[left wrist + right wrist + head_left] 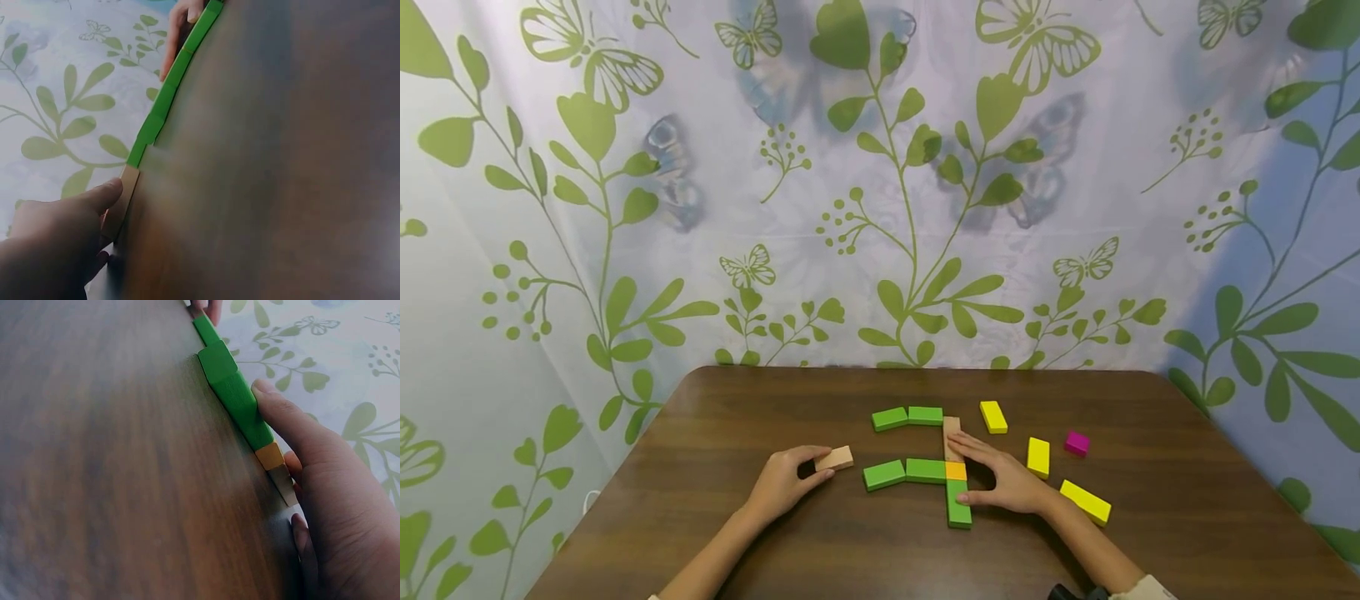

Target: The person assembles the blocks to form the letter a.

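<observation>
So, left hand (782,482) pinches tan block (837,457); right hand (1011,482) spread.

On the table (752,417) I have a far row (921,415) and a near row (921,471), 2 toy blocks each, left of a 3-block column (956,472); 1 block (835,458) lies farther left, 4 loose blocks (1038,457) right.

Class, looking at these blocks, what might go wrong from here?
The left grip pinches a loose wooden block near the leftmost green block; moving it carelessly could knock that neighbour askew.

The right grip touches the bottom green block, so a slip might shift it and open a gap at the orange block.
</observation>
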`<state>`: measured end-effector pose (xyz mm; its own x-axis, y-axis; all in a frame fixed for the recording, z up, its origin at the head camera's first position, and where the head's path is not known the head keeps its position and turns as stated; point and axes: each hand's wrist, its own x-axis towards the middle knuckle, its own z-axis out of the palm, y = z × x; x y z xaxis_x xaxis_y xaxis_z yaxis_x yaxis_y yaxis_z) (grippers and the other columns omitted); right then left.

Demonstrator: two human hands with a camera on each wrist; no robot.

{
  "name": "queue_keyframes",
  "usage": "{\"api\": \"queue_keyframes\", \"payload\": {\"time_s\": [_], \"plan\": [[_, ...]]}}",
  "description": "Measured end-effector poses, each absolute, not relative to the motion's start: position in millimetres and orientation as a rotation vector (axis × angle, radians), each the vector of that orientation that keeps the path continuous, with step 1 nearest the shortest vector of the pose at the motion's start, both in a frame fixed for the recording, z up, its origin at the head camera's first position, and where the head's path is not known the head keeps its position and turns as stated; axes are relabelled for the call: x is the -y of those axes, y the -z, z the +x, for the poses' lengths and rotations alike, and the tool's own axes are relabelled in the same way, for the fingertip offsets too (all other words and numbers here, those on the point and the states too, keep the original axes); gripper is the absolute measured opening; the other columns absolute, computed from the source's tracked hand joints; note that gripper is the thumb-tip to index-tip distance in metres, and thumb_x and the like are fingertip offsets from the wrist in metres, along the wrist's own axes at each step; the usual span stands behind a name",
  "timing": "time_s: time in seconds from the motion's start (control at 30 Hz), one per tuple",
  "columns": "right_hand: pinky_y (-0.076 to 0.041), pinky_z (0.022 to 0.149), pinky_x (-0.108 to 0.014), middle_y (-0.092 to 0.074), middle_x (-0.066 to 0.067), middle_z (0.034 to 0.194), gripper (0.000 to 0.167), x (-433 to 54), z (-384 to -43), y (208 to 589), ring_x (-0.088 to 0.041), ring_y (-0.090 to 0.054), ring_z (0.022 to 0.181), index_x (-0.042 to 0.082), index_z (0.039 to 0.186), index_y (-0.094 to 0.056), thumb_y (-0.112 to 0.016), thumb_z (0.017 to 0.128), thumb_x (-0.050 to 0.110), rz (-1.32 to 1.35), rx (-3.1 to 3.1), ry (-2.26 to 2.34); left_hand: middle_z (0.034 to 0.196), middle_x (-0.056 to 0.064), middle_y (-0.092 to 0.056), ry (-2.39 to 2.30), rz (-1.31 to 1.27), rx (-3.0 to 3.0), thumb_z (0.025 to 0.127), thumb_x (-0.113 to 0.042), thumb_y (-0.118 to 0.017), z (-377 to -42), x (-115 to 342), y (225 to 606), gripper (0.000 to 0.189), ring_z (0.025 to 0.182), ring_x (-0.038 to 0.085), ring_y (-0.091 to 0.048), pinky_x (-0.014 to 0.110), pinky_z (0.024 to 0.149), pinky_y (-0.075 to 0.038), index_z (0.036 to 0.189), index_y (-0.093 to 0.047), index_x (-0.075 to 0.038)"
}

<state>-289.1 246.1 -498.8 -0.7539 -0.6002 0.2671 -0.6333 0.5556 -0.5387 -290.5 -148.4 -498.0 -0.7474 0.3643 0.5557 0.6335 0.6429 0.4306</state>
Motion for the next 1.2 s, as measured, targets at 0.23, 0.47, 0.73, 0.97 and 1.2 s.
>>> {"api": "queue_keyframes", "payload": {"time_s": [0.23,0.47,0.73,0.97,1.2], "plan": [[-0.030,0.097,-0.059,-0.028,-0.002,0.149,0.081,-249.1,-288.6,496.3,-0.023,-0.025,0.135,0.017,0.144,-0.035,-0.068,0.078,0.051,1.068,2.710,-0.972,0.103,0.000,-0.068,0.733,-0.767,2.480,0.076,-0.033,-0.075,-266.4,155.5,494.2,0.039,0.094,0.016,-0.064,0.032,0.077,-0.052,0.109,-0.069,-0.013],[-0.031,0.097,-0.059,-0.029,-0.003,0.149,0.081,-248.9,-288.1,495.7,-0.024,-0.026,0.135,0.017,0.144,-0.035,-0.068,0.078,0.051,1.079,2.703,-0.954,0.102,-0.002,-0.068,0.736,-0.830,2.460,0.076,-0.036,-0.074,-250.9,158.1,494.2,0.040,0.094,0.015,-0.064,0.030,0.077,-0.052,0.107,-0.070,-0.012],[-0.031,0.097,-0.059,-0.028,-0.003,0.149,0.081,-248.2,-288.2,495.2,-0.024,-0.025,0.135,0.016,0.144,-0.035,-0.068,0.078,0.051,1.078,2.705,-0.963,0.109,-0.002,-0.066,0.871,-0.951,2.465,0.076,-0.038,-0.074,-260.0,162.4,491.4,0.046,0.101,0.015,-0.061,0.034,0.082,-0.051,0.113,-0.067,-0.012],[-0.031,0.097,-0.060,-0.028,-0.003,0.149,0.081,-246.7,-289.1,497.9,-0.024,-0.025,0.135,0.016,0.144,-0.035,-0.068,0.078,0.050,1.091,2.699,-0.957,0.121,0.000,-0.060,0.968,-1.115,2.497,0.074,-0.039,-0.075,-280.2,170.3,490.6,0.061,0.110,0.019,-0.056,0.038,0.088,-0.047,0.124,-0.060,-0.008],[-0.030,0.097,-0.059,-0.029,-0.003,0.149,0.081,-244.4,-288.1,499.8,-0.023,-0.025,0.135,0.015,0.144,-0.036,-0.067,0.078,0.051,1.086,2.703,-0.958,0.125,-0.002,-0.057,1.003,-1.185,2.569,0.072,-0.044,-0.075,-286.2,171.5,487.8,0.066,0.113,0.017,-0.054,0.039,0.091,-0.045,0.127,-0.057,-0.010]]}}
